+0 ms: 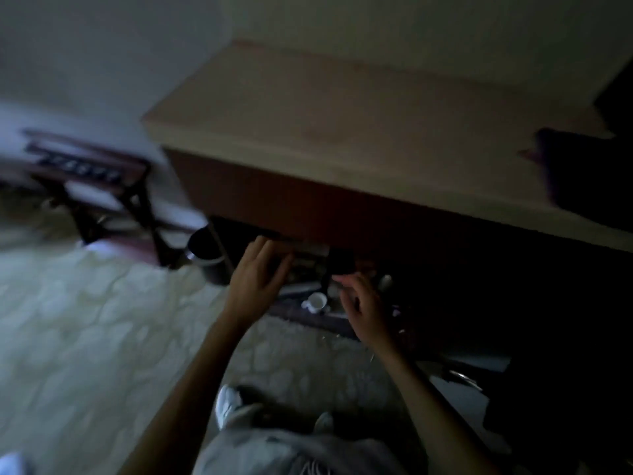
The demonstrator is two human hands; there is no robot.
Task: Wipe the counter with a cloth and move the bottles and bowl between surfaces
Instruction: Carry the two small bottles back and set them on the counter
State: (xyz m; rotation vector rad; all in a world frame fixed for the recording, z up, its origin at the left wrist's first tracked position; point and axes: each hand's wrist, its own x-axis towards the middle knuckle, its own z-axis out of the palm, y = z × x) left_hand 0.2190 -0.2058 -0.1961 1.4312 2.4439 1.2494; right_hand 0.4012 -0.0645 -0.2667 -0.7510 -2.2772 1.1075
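The view is dark and blurred. A beige counter top fills the upper middle, with a low shelf in shadow beneath its front edge. Both my hands reach into that shelf. My left hand stretches forward with fingers fairly straight, its tips at the shelf's dark edge. My right hand has loosely curled fingers just below a dark upright object, which could be a bottle; I cannot tell whether they touch. A small white cup lies between my hands. No cloth or bowl can be made out.
A dark round bin stands on the floor left of the shelf. A folding wooden rack stands further left by the wall. A dark shape covers the counter's right end. Pale carpet and my shoes are below.
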